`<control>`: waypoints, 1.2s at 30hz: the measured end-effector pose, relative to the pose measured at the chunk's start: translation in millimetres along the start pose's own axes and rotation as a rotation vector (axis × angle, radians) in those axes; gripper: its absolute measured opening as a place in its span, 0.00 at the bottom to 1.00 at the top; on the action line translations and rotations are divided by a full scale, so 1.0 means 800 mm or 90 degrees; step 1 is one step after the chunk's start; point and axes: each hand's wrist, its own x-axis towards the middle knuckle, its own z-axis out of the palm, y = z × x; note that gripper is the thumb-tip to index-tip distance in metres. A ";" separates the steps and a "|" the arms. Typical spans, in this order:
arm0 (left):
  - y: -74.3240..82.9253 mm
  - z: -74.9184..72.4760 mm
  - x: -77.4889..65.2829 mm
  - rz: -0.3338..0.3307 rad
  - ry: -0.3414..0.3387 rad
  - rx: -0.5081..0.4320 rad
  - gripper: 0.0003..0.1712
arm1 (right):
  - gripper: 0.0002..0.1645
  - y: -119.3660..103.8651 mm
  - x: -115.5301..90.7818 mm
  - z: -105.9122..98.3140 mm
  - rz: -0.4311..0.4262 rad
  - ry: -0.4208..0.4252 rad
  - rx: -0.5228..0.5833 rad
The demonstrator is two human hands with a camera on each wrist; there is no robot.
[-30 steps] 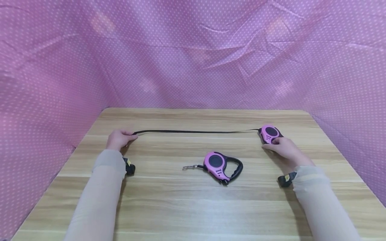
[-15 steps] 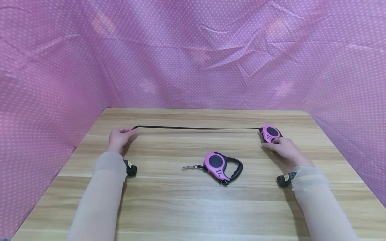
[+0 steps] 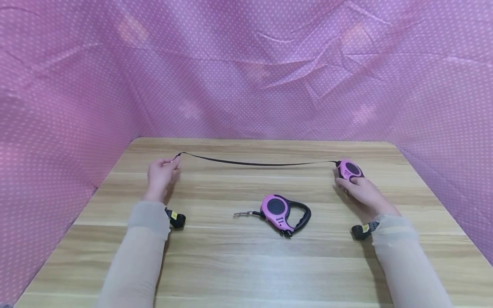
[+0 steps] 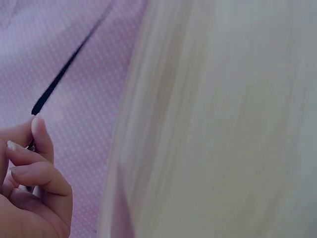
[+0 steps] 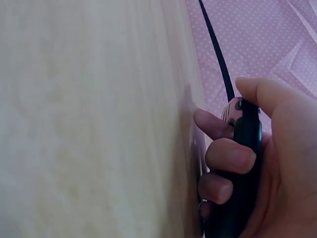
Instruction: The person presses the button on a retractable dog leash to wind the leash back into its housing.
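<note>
Black strap (image 3: 250, 164): sags between well-separated hands
Left hand (image 3: 159, 176): pinches strap's end
Right hand (image 3: 363, 193): grips leash (image 3: 348, 170) by handle (image 5: 247, 135)
Second leash (image 3: 275, 207): on table (image 3: 215, 265), clip (image 3: 243, 213) pointing left

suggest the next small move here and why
The strap sags between the left hand, pinching its end, and the right hand, gripping the leash handle, so I'd probably ease the left hand toward the right, so the strap may wind in.
</note>
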 end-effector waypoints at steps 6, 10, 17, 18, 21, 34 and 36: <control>0.004 0.004 -0.012 -0.035 0.012 -0.141 0.15 | 0.36 0.001 -0.005 0.001 0.009 -0.014 0.012; 0.005 0.005 -0.020 -0.056 0.052 -0.238 0.15 | 0.36 -0.001 -0.008 0.001 0.005 -0.024 -0.013; 0.001 0.008 -0.030 -0.095 0.064 -0.267 0.17 | 0.36 -0.004 -0.013 0.000 0.007 -0.035 -0.094; 0.001 0.009 -0.031 -0.094 0.065 -0.265 0.16 | 0.36 -0.004 -0.014 0.001 0.008 -0.030 -0.100; -0.001 0.008 -0.032 -0.088 0.072 -0.256 0.16 | 0.37 -0.001 -0.017 0.003 0.012 -0.007 -0.097; -0.004 -0.003 -0.032 -0.103 0.080 -0.277 0.17 | 0.38 0.006 -0.024 0.004 0.017 0.086 -0.130; -0.003 -0.005 -0.034 -0.099 0.082 -0.279 0.17 | 0.38 0.006 -0.023 0.004 0.021 0.089 -0.137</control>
